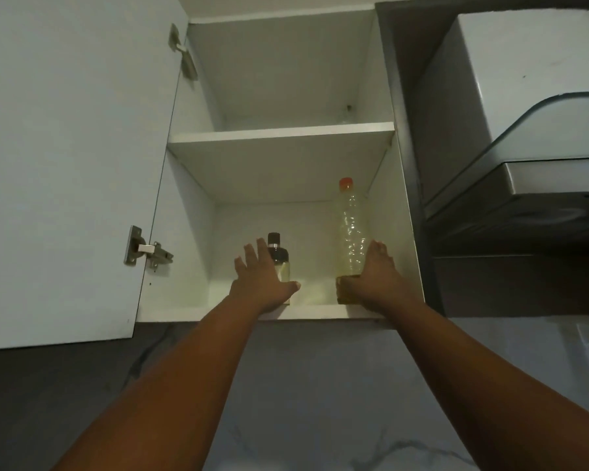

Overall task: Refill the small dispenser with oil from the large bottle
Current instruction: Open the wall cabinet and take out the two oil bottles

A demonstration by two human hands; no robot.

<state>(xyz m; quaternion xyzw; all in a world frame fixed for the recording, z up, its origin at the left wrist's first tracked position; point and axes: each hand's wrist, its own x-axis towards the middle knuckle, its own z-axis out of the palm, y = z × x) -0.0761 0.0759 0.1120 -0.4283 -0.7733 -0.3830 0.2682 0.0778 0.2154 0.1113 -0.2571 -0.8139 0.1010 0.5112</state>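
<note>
A small glass dispenser [281, 258] with a dark cap stands on the bottom shelf of an open wall cabinet. My left hand [261, 277] is spread in front of it, fingers apart, thumb reaching past its base; it hides the dispenser's lower left. To the right stands a tall clear plastic bottle [351, 232] with an orange cap and a little yellow oil at the bottom. My right hand [376, 277] wraps around the bottle's lower part, thumb across the front, fingers behind it.
The white cabinet door [72, 164] hangs open at the left with two metal hinges. An upper shelf [279, 136] sits above the bottles. A grey range hood [524, 147] juts out at the right. Marbled wall tiles lie below the cabinet.
</note>
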